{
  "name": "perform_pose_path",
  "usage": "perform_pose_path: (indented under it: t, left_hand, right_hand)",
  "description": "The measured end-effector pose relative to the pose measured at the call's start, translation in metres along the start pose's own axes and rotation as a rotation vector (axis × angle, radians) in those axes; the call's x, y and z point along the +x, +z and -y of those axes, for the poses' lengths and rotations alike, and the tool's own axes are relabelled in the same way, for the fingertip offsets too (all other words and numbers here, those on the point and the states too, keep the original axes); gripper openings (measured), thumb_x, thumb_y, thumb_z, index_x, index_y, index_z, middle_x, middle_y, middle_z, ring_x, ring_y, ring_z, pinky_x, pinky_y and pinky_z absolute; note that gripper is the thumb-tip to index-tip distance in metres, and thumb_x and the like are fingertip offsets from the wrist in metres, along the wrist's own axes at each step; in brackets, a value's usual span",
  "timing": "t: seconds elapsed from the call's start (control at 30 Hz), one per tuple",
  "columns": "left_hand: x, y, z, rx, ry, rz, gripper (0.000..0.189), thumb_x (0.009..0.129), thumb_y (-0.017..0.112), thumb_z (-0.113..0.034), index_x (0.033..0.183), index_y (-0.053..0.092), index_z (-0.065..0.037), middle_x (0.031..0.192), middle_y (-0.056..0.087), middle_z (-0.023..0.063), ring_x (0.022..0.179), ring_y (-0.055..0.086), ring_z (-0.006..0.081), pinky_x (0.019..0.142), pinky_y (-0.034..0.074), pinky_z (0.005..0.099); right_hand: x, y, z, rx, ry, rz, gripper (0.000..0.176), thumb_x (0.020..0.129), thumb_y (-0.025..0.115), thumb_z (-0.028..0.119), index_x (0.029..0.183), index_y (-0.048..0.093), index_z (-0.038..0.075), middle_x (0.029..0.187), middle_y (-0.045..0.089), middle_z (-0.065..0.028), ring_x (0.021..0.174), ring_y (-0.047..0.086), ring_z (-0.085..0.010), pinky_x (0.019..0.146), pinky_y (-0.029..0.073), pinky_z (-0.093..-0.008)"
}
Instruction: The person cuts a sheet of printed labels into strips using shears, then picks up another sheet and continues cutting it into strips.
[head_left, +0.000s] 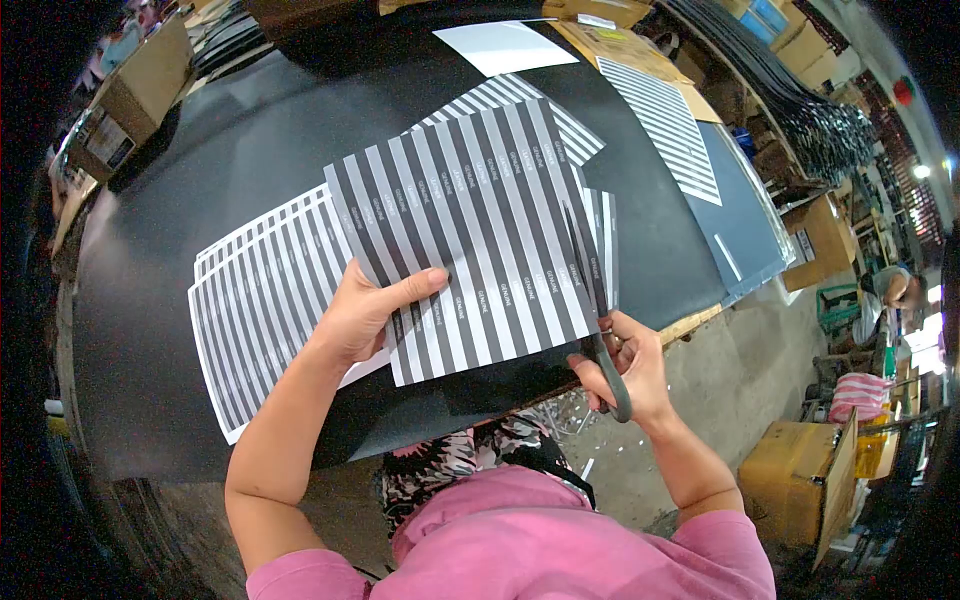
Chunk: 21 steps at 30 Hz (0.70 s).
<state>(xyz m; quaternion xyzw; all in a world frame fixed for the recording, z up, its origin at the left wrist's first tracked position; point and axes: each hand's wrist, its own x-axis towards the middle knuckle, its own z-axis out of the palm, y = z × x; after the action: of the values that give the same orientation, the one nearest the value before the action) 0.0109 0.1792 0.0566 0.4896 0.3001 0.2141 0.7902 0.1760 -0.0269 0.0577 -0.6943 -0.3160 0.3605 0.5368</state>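
A sheet with dark and light stripes (pixel 470 240) and small print is held above the black table (pixel 400 440). My left hand (pixel 370 310) grips its lower left part, thumb on top, fingers hidden beneath. At the sheet's right edge my right hand (pixel 628 370) is closed round the handles of dark scissors (pixel 615 385). The blades point away from me along that edge, beside a narrow strip. To the left lies a stack of striped sheets (pixel 265 320), partly under the held sheet. Another striped sheet (pixel 580 130) lies behind it.
Further back are a white sheet (pixel 505 46) and a striped sheet (pixel 665 125) near brown paper (pixel 625 45). A cardboard box (pixel 135 95) stands at the back left. On the floor at the right is another cardboard box (pixel 790 480); paper scraps lie below the table edge.
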Motion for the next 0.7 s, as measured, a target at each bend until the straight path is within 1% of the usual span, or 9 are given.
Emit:
perform_pose_path:
  t: [0.1,0.17,0.47,0.7]
  left_hand:
    - [0.001,-0.0017,0.001,-0.009,-0.011,0.004,0.05,0.072,0.072,-0.011,0.111,0.045,0.004,0.099,0.058,0.0148,0.087,0.06,0.0181,0.076,0.051,0.0282]
    - [0.0018,-0.0025,0.0012,-0.014,-0.013,0.006,0.05,0.072,0.072,-0.011,0.111,0.045,0.004,0.099,0.058,0.0148,0.086,0.06,0.0181,0.075,0.051,0.0283]
    - [0.0013,-0.001,-0.0002,-0.01,-0.018,-0.008,0.051,0.071,0.072,-0.012,0.111,0.045,0.004,0.098,0.058,0.0149,0.087,0.06,0.0182,0.075,0.051,0.028]
    - [0.0024,-0.0025,0.0012,0.012,-0.011,-0.016,0.052,0.071,0.073,-0.013,0.111,0.044,0.004,0.098,0.058,0.0148,0.088,0.059,0.0185,0.076,0.051,0.0283]
  right_hand:
    - [0.0008,0.0005,-0.0018,-0.013,0.025,-0.005,0.022,0.069,0.067,0.004,0.085,0.054,-0.003,0.063,0.055,-0.0016,0.053,0.051,-0.0039,0.044,0.036,-0.0195]
    - [0.0025,0.0032,-0.002,-0.014,-0.049,-0.016,0.014,0.072,0.061,-0.003,0.08,0.05,-0.005,0.055,0.053,-0.0049,0.038,0.048,-0.0075,0.033,0.036,-0.0203]
    - [0.0027,0.0031,0.0008,-0.022,0.027,-0.003,0.013,0.073,0.061,-0.003,0.083,0.053,-0.006,0.055,0.054,-0.0046,0.037,0.048,-0.0072,0.033,0.035,-0.0196]
    - [0.0038,0.0019,-0.0001,-0.028,0.026,0.006,0.011,0.074,0.061,-0.002,0.082,0.054,-0.005,0.054,0.054,-0.0042,0.036,0.048,-0.007,0.032,0.034,-0.0199]
